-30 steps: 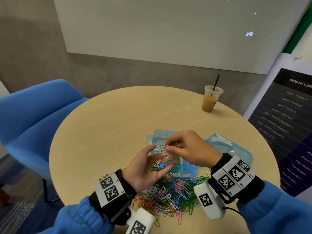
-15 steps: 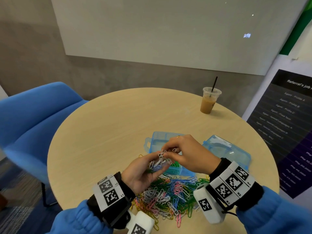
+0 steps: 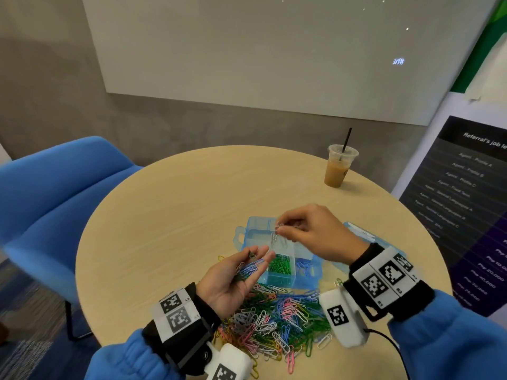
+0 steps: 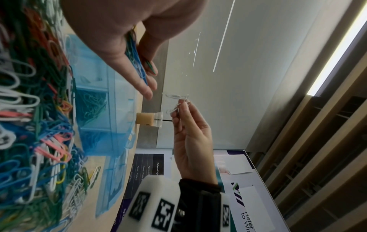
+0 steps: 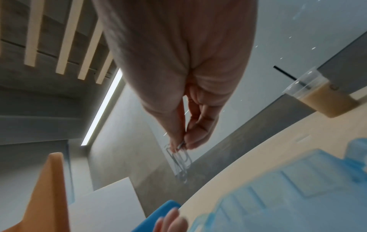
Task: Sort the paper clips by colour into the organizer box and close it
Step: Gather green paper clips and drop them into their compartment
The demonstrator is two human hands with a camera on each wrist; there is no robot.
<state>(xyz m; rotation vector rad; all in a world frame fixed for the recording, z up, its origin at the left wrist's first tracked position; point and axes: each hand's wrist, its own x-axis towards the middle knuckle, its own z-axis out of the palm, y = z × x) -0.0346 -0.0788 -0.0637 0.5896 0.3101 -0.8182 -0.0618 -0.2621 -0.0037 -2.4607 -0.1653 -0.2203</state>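
Pinching a few white paper clips (image 3: 277,238) between thumb and fingertips, the right hand (image 3: 315,234) hung over the far compartments of the blue organizer box (image 3: 255,226). The left hand (image 3: 233,281) lay palm up and relaxed near the box, cradling a small bunch of blue clips (image 3: 247,271). Green clips (image 3: 279,266) filled one compartment, with more blue ones beside it. The mixed pile (image 3: 274,322) lay on the table (image 3: 164,229) in front of the box. Such clips looked light, stiff and springy, likely to hook into each other, so a fingertip pinch at one looped end probably suited them best.
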